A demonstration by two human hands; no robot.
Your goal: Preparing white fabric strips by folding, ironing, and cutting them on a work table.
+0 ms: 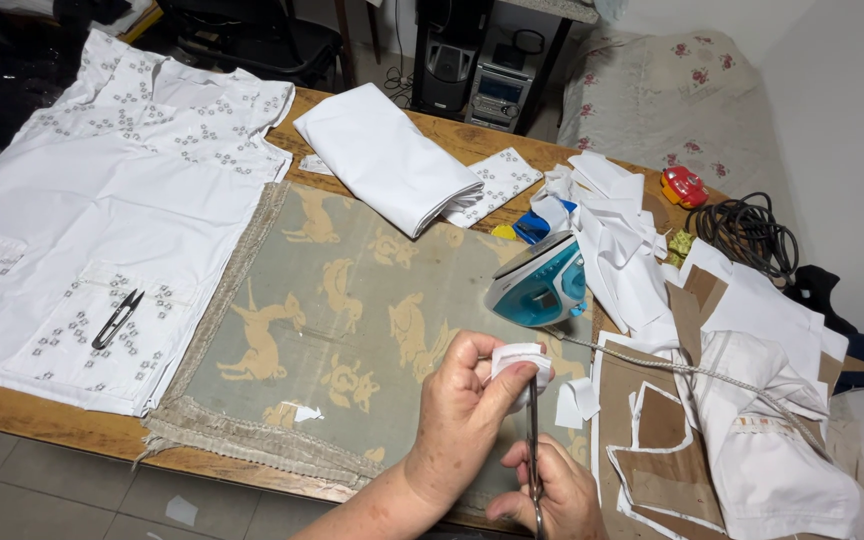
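My left hand (464,412) pinches a small piece of white fabric (524,360) between thumb and fingers, above the grey-green mat with tan animal figures (352,300). Just below it, my right hand (552,495) grips a pair of scissors (533,450) pointing up, their blades at the fabric's lower edge. A teal and white iron (540,284) rests on the mat right behind the fabric piece, its braided cord (692,372) trailing right.
A white patterned garment (102,200) lies flat at left with small black snips (116,319) on it. Folded white cloth (387,160) sits at the back. White scraps and brown paper patterns (672,440) pile up at right, near a black cable coil (747,232) and a red tape measure (683,186).
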